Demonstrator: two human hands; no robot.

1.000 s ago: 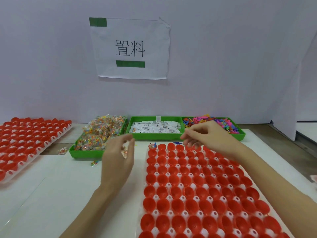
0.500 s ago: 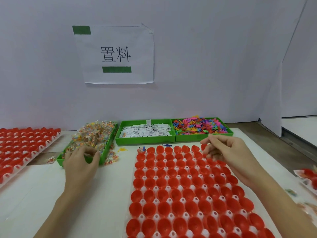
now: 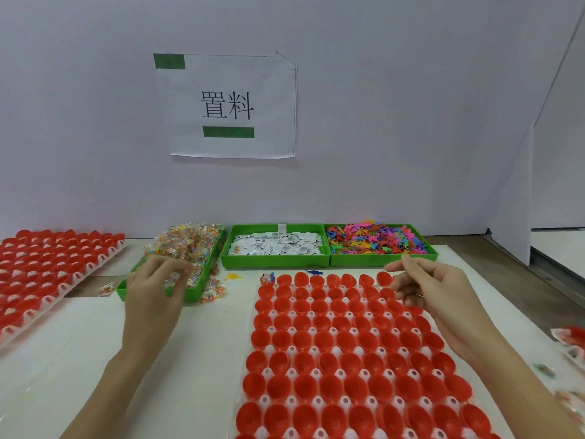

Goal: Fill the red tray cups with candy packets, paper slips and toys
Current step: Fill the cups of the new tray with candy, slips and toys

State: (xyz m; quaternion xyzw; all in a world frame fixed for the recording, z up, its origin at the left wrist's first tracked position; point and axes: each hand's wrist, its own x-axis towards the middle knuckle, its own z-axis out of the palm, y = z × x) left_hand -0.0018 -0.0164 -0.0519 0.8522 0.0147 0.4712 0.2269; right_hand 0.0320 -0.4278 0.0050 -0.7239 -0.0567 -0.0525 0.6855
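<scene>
The red tray (image 3: pixel 348 343) of cups lies in front of me, and only its far-left cup (image 3: pixel 267 279) has items in it. My left hand (image 3: pixel 152 299) reaches into the near corner of the green candy bin (image 3: pixel 122 290), fingers pinched on a candy packet (image 3: pixel 172 279). My right hand (image 3: pixel 437 299) hovers over the tray's far right corner, fingers loosely curled and apart, with nothing seen in it. Behind the tray stand the paper slip bin (image 3: pixel 275 260) and the toy bin (image 3: pixel 383 259).
A second red tray (image 3: pixel 47 270) sits at the left. Loose candy packets (image 3: pixel 212 291) lie beside the candy bin. A yellow toy (image 3: pixel 232 276) and a blue toy (image 3: pixel 313 272) lie on the table. More packets (image 3: pixel 569 339) sit at the right edge.
My left hand moved left from beside the tray to the candy bin and closed on a packet. My right hand shifted right along the tray's far edge and loosened.
</scene>
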